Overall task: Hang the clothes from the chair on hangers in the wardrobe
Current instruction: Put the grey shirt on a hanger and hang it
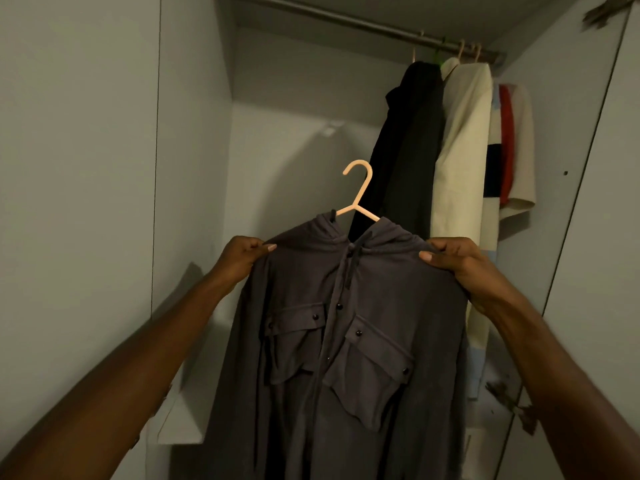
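— Where's the hoodie (346, 341) now?

— On the pink hanger (358, 194), held up in front of the open wardrobe (277, 98). The left hand (242, 258) pinches one shoulder, the right hand (460, 268) grips the other, so both are closed on cloth and set well apart.

— And the rail (346, 20)?

— Above and beyond the hands, running left to right and slightly away. The hanger's hook stands up between the hands, well below the rail (nothing is hooked on yet).

— Which way to go, then?

— Up and forward, I'd say. The black coat (408, 150) and cream shirt (464, 150) crowd the rail's right end, nearer the right hand; the left stretch is bare, so the hook probably belongs just left of the coat.
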Demonstrator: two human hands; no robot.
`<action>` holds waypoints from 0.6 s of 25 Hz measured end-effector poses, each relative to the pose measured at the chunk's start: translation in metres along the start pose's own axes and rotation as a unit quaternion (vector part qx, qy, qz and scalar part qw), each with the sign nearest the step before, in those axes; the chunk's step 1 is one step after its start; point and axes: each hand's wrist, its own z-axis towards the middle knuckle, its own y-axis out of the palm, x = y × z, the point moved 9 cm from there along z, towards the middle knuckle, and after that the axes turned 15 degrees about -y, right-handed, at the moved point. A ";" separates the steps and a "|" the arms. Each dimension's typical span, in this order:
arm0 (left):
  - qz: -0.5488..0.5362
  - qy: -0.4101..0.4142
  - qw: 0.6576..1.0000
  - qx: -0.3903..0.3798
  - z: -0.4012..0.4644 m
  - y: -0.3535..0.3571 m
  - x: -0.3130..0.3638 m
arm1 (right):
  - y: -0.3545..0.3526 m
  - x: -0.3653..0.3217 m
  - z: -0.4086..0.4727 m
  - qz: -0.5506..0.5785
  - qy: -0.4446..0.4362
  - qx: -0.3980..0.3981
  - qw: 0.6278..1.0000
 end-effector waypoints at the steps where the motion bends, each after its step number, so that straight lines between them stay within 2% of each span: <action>1: -0.025 0.003 1.000 0.015 0.007 -0.001 0.011 | -0.005 -0.006 0.004 -0.003 -0.005 0.013 1.000; 6: -0.107 0.018 0.989 0.096 0.039 0.011 0.051 | -0.025 -0.040 0.042 -0.078 -0.050 0.107 0.990; 9: -0.046 0.028 0.989 0.136 0.071 0.018 0.077 | -0.045 -0.059 0.071 -0.179 -0.090 0.136 0.970; 15: -0.012 0.044 0.991 0.127 0.155 0.038 0.139 | -0.091 -0.094 0.133 -0.265 -0.162 0.174 0.934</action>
